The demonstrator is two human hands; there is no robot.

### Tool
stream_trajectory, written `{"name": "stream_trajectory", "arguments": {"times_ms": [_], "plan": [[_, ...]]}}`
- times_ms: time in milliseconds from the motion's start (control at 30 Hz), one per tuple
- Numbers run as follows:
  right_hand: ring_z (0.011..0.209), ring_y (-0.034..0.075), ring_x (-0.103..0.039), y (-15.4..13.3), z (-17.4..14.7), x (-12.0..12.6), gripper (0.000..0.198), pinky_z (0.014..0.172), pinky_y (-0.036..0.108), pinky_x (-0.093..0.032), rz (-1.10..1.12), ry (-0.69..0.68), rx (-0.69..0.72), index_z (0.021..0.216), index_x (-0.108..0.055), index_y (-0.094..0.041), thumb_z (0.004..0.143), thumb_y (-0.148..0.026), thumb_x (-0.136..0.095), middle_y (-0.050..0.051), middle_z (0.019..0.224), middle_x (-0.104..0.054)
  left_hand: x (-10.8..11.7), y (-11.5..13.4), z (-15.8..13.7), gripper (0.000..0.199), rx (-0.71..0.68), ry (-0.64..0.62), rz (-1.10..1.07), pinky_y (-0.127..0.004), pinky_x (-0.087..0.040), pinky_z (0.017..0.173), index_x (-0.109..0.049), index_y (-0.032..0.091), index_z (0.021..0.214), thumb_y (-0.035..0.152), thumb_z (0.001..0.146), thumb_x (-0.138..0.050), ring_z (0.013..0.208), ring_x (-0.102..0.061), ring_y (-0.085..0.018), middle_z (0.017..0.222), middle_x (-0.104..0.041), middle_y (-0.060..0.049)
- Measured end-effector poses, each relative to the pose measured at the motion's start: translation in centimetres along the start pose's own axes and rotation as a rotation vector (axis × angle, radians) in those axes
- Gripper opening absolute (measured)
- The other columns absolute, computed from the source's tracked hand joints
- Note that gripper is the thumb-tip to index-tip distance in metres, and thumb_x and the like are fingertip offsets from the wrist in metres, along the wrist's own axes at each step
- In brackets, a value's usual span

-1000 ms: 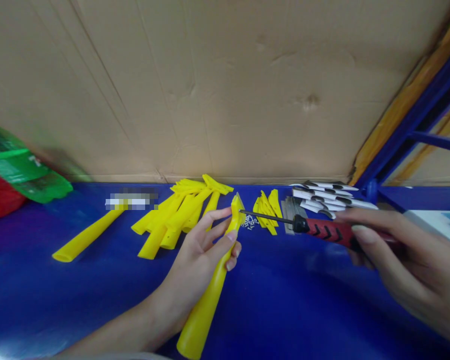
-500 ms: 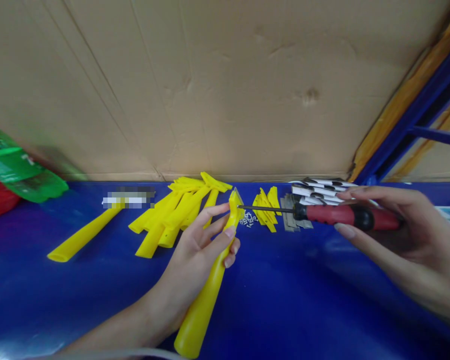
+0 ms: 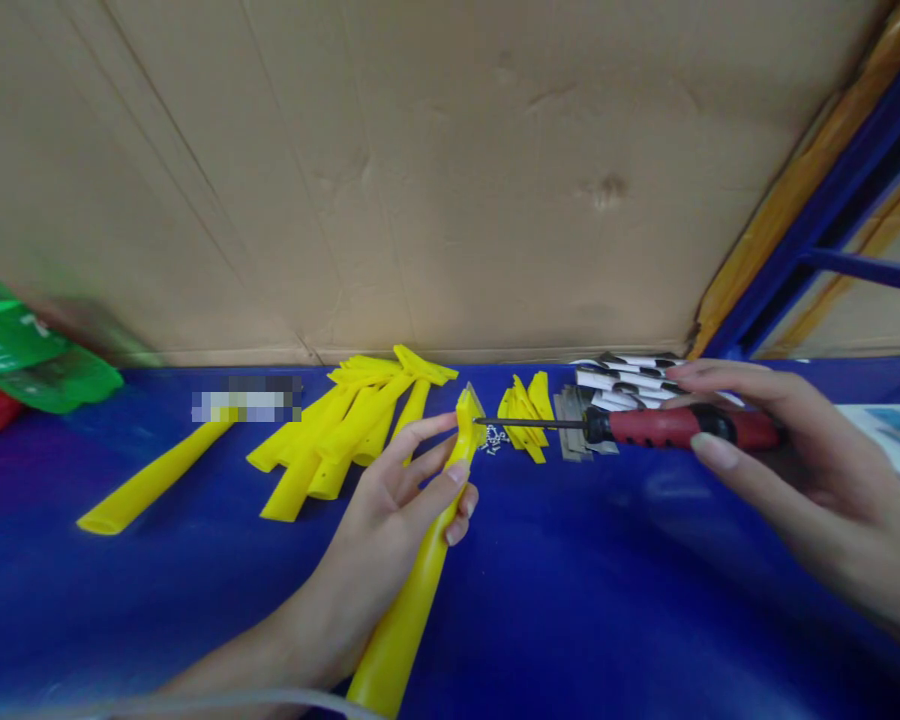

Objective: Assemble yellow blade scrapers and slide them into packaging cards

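Head view: left grip clasps yellow handle; right grip screwdriver, partly hiding yellow strips.

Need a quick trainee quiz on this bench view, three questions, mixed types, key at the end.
1. Short answer: which tool is in the right hand?
2. True or false: the left hand grips a yellow handle.
3. Fill in the blank: as pictured, the small metal parts lie to the ____ of the flat yellow pieces.

Key: 1. A red-and-black screwdriver. 2. True. 3. left.
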State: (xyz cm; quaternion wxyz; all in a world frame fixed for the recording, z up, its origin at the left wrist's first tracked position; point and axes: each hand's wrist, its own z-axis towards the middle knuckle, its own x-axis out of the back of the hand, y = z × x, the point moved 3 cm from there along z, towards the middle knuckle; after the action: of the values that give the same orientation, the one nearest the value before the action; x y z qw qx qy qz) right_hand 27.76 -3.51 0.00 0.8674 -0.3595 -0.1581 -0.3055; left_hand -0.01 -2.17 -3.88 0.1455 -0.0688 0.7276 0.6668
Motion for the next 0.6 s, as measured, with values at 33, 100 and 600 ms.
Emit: {"name": "stream_trajectory", "arguments": {"times_ms": [33, 100, 600], "plan": [[0.074, 0.016, -0.075, -0.03, 0.02, -0.05, 0.02, 0.063, 0.025, -0.062, 0.018, -0.022, -0.02, 0.116, -0.068, -0.029, 0.097, -0.033, -0.062, 0.002, 0.099, -0.077, 0.06, -0.08, 0.05, 0.051, -0.005, -0.004, -0.003, -0.02, -0.037, 0.05, -0.062, 0.019, 0.118, 0.03, 0.077, -0.09, 0.056, -0.055, -0.01, 0.071, -0.064, 0.003], [0.043, 0.011, -0.059, -0.04, -0.04, -0.26, 0.018, 0.041, 0.021, -0.049, 0.061, -0.06, -0.073, 0.112, -0.068, -0.029, 0.104, -0.033, -0.053, -0.005, 0.067, -0.067, 0.15, -0.13, 0.13, 0.051, -0.011, -0.002, -0.003, -0.02, -0.038, 0.05, -0.062, 0.019, 0.119, 0.03, 0.078, -0.09, 0.057, -0.056, -0.01, 0.071, -0.064, 0.003], [0.106, 0.023, -0.072, 0.22, -0.25, 0.18, 0.03, 0.089, 0.034, -0.063, 0.039, -0.02, 0.069, 0.117, -0.065, -0.036, 0.09, -0.025, -0.072, 0.003, 0.116, -0.071, 0.06, 0.23, 0.21, 0.056, 0.018, 0.015, -0.001, -0.024, -0.037, 0.051, -0.061, 0.019, 0.12, 0.031, 0.075, -0.091, 0.052, -0.052, -0.009, 0.075, -0.066, 0.001]]}}
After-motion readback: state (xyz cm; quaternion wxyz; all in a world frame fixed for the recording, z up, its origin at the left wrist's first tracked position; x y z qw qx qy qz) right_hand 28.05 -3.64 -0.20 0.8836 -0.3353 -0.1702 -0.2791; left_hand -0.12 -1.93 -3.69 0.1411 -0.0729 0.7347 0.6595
